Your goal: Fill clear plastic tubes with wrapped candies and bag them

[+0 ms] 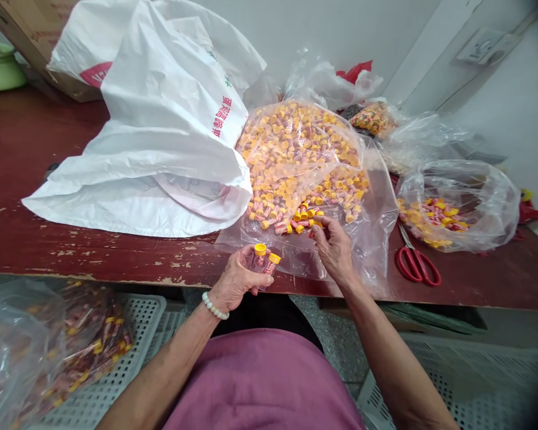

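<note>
My left hand (240,278) is closed around two small clear bottles (260,260) with yellow caps and red-and-white labels, held tilted above the table's front edge. A large clear plastic bag (379,215) lies in front of me, full of similar yellow-capped bottles (296,140). At its near opening, my right hand (334,248) has thumb and forefinger drawn together beside a loose cluster of small bottles (299,226). What sits between those fingertips, if anything, is too small to make out.
A white woven sack (161,137) covers the left of the red-brown table (72,251). Red-handled scissors (416,263) and an open clear bag (488,206) with more bottles lie right. Below left, a white crate (150,310) bears bagged tubes (94,328).
</note>
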{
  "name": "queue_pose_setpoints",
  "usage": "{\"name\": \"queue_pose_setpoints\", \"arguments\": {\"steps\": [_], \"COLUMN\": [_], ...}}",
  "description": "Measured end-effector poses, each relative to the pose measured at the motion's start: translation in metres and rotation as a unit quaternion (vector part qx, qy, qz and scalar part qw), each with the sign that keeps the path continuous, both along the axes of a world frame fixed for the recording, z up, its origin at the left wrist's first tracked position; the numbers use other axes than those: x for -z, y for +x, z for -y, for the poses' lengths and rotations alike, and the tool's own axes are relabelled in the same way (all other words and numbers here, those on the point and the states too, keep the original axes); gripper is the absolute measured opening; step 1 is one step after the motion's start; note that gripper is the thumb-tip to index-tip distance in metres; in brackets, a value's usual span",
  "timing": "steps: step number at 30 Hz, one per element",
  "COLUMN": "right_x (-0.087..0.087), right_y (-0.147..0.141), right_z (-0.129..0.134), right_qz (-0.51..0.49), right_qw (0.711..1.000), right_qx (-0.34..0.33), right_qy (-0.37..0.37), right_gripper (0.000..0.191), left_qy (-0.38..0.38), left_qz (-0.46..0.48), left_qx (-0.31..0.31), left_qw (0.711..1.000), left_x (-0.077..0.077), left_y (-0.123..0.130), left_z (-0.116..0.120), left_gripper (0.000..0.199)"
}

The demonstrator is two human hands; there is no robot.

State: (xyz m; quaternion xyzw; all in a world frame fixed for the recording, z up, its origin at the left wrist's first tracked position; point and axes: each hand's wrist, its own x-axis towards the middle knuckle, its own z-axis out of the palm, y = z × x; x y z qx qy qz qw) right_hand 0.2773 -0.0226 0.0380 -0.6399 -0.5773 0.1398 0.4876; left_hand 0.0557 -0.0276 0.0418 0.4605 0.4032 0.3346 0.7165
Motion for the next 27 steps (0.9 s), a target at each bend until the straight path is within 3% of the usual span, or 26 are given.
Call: {"name": "queue_pose_setpoints", "arguments": {"steps": [3,6,10,13,16,20,22,24,27], "right_x": [-0.027,-0.033,-0.024,-0.02,-0.018,-0.013,-0.013,-0.013,-0.004], "right_y": [-0.042,-0.072,-0.077,-0.069,-0.067,-0.073,-0.071,-0.057,-0.016], "right_z": [0.026,0.045,0.051,0.049,0.051,0.058,0.054,0.038,-0.004], "right_qz": [-0.193,-0.241,-0.142,0.006,0.122,0.155,0.125,0.094,0.115], "right_qw": [0.976,0.959,0.977,0.985,0.976,0.966,0.966,0.975,0.99], "right_qx": [-0.096,-0.148,-0.158,-0.168,-0.162,-0.195,-0.219,-0.191,-0.031], "right_qy": [-0.018,-0.026,-0.026,0.032,0.08,0.066,0.053,0.058,0.07], "right_gripper": [0.026,0.023,0.019,0.014,0.017,0.035,0.033,0.027,0.026], "left_qy": [0.008,0.021,0.03,0.028,0.025,0.039,0.033,0.014,-0.017], "left_qz": [-0.009,-0.014,-0.013,0.004,0.019,0.006,0.004,-0.005,-0.024], "left_qx": [0.002,0.005,0.017,0.029,0.015,-0.009,-0.004,-0.009,-0.019], "left_qw": [1.0,1.0,0.999,0.999,0.999,0.999,0.999,1.0,0.999], "left_x": [-0.002,-0.003,-0.003,-0.003,-0.003,-0.002,-0.001,-0.002,-0.005], "left_y": [0.005,0.008,0.009,0.009,0.008,0.006,0.004,0.003,0.001], "left_z": [0.0,0.001,0.003,0.004,0.001,-0.004,-0.007,-0.008,-0.008], "left_gripper": [0.049,0.051,0.049,0.045,0.043,0.041,0.043,0.047,0.051]}}
